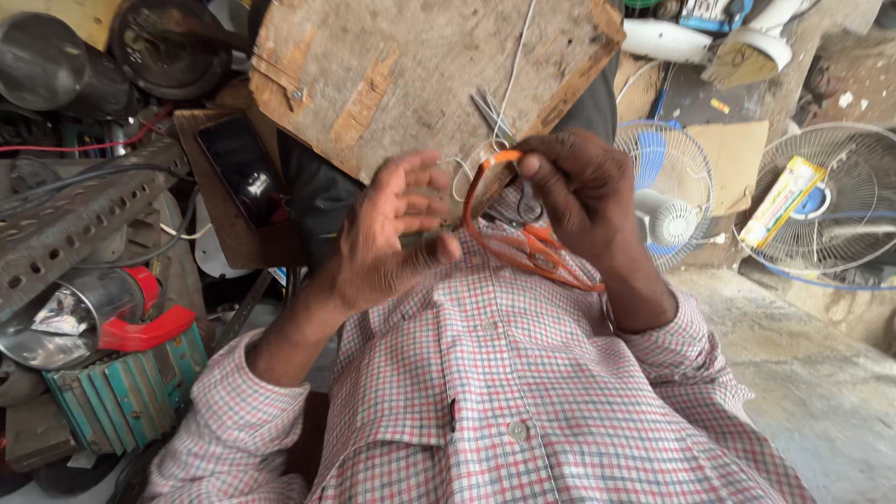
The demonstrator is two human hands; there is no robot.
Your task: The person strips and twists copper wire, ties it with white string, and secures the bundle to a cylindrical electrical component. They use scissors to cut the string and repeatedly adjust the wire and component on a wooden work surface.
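Checked red-and-white shirt cloth [523, 392] fills the bottom of what we see, closest to us, with both sleeves running up toward our hands. Just above it our left hand [392, 238] is held up with the palm turned toward us, the fingers [420, 187] spread and loose; the thumb seems to press a small dark piece against the palm, though we cannot tell what it is. Beside it our right hand [579, 196] is clenched around an orange cable [523, 247], pinching its upper bend between thumb and forefinger. That cable loops down from the pinch, crosses between the two hands and trails along the right wrist onto the shirt. A thin white wire [511, 84] runs up from the hands across a worn wooden board [420, 75], which lies just beyond them and carries a pair of small metal tools near its lower edge. Left of us sit a red-handled metal part [131, 322] on a teal finned motor housing [131, 387], a perforated steel angle bar [75, 219] and a dark phone [241, 168]. Right of us, on the concrete floor [803, 373], stand a small blue-and-white table fan [665, 201] and a larger fan guard [826, 201] with a yellow box resting on it.
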